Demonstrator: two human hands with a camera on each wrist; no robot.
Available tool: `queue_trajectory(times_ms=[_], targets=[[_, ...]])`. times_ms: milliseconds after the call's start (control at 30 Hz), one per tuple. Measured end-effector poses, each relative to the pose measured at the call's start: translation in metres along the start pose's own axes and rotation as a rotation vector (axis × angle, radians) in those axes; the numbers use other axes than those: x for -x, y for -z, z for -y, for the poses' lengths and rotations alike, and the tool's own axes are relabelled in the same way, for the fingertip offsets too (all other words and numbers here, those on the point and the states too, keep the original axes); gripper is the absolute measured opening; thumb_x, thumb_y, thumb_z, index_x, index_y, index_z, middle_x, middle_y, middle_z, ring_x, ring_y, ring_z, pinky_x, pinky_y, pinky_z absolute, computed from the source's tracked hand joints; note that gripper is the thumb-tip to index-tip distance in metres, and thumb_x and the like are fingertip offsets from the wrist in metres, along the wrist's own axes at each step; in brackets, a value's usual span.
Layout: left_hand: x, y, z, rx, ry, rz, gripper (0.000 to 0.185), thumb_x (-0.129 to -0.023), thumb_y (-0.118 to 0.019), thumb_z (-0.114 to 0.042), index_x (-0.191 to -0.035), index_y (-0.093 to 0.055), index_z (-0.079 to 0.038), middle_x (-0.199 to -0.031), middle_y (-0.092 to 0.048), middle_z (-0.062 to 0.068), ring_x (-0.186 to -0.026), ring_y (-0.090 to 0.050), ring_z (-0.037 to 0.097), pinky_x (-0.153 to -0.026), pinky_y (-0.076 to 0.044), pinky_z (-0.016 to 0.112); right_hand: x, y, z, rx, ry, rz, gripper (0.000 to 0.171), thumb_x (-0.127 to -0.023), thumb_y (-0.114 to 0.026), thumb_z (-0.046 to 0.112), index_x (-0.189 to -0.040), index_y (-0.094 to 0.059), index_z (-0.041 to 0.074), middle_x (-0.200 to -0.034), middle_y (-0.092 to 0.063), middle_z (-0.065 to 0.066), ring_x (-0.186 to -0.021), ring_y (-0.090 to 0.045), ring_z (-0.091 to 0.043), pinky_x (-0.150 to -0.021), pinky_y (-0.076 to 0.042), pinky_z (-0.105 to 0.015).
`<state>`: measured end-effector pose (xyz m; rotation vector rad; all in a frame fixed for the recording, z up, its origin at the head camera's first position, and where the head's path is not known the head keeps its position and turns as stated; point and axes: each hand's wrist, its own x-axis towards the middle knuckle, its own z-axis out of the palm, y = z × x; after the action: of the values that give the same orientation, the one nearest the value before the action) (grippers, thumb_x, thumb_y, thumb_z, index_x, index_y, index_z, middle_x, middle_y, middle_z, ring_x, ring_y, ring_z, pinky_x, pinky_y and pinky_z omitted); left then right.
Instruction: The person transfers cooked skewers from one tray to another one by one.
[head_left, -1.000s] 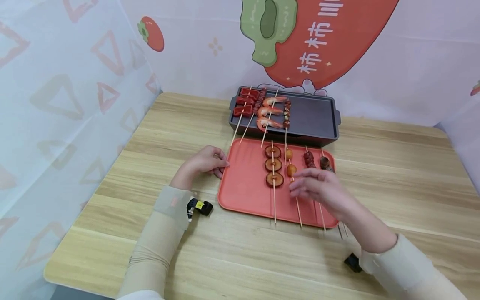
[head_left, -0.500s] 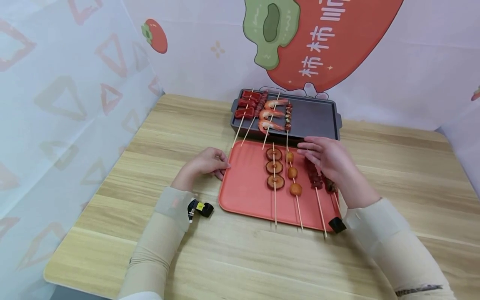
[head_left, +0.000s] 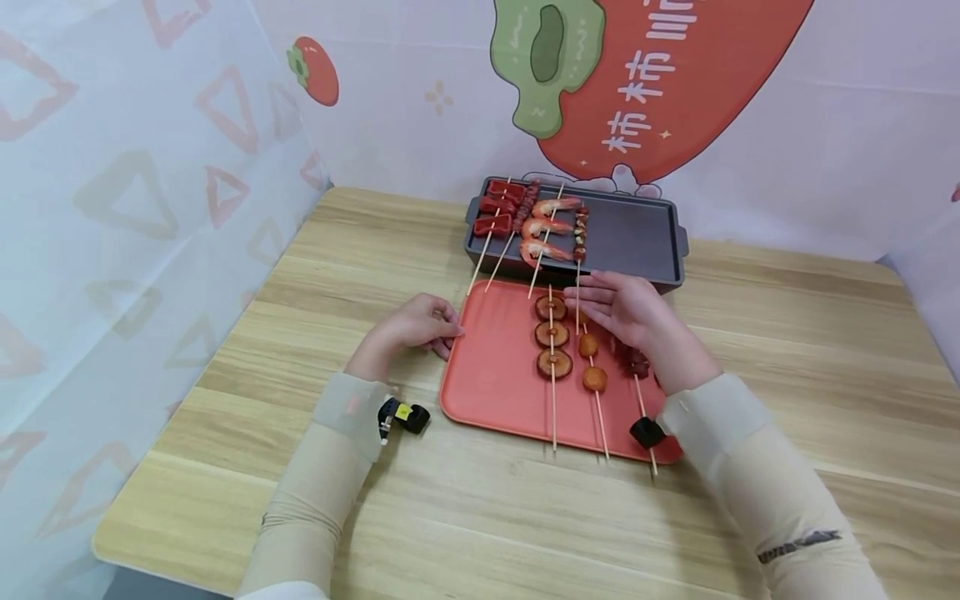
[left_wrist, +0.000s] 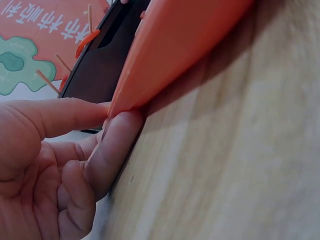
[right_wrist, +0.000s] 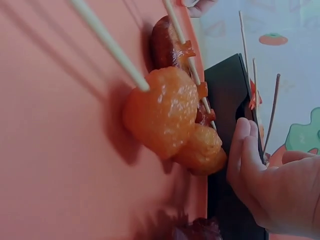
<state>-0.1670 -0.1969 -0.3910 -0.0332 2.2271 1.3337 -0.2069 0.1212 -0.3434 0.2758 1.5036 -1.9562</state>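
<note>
A red tray (head_left: 487, 379) lies on the wooden table with several skewers on it: mushroom slices (head_left: 552, 335), fried balls (head_left: 592, 364) and dark meat (head_left: 637, 364). My left hand (head_left: 442, 329) stays at the tray's left edge; in the left wrist view its thumb (left_wrist: 65, 116) and a finger pinch the tray's rim (left_wrist: 165, 55). My right hand (head_left: 592, 296) reaches over the far part of the tray with fingers stretched out, above the ball skewer's top. In the right wrist view its fingers (right_wrist: 245, 150) are right beside the fried balls (right_wrist: 165, 115). It covers another skewer.
A dark grey grill pan (head_left: 633, 237) sits just behind the tray, with shrimp (head_left: 546, 227), red pieces (head_left: 495, 215) and other skewers on its left half. Printed walls close in the table at the back and left. Bare wood lies to the right and front.
My right hand moved from the near right of the tray forward to its far edge, then left over the ball skewer. My left hand stayed on the tray's edge.
</note>
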Motion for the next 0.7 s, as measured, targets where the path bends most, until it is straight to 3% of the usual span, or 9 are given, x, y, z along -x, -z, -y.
queue_trajectory(times_ms=[333,567,700], targets=[[-0.0008,0.0,-0.0006,0.009,-0.003,0.004,0.012,-0.097,-0.061,-0.013,-0.097,-0.06,-0.001,-0.065,-0.065,0.002,-0.054,-0.065,0.01,-0.049,-0.04,0.022,-0.004,0.003,0.0002,-0.106,-0.004,0.062,0.052,-0.106,-0.045,0.02,-0.154,-0.031,0.008,-0.101,-0.074,0.0,-0.1,-0.068,-0.013,-0.079,-0.053,-0.017],[-0.0001,0.0002,0.0003,0.003,-0.012,0.008,0.014,-0.097,-0.061,-0.014,-0.098,-0.06,0.0,-0.065,-0.065,0.002,-0.055,-0.065,0.01,-0.049,-0.041,0.022,-0.0045,0.0048,-0.0007,-0.177,-0.039,0.031,0.032,-0.103,-0.052,0.014,-0.134,-0.054,0.01,-0.102,-0.073,-0.003,-0.086,-0.07,-0.013,-0.072,-0.055,-0.018],[0.0002,0.0001,0.0006,0.009,-0.012,0.007,0.013,-0.097,-0.061,-0.013,-0.096,-0.06,-0.001,-0.064,-0.065,0.002,-0.055,-0.065,0.01,-0.049,-0.041,0.022,-0.0043,0.0037,-0.002,-0.179,-0.044,0.015,0.036,-0.103,-0.05,0.011,-0.139,-0.051,0.012,-0.103,-0.072,-0.003,-0.084,-0.07,-0.012,-0.071,-0.054,-0.018]])
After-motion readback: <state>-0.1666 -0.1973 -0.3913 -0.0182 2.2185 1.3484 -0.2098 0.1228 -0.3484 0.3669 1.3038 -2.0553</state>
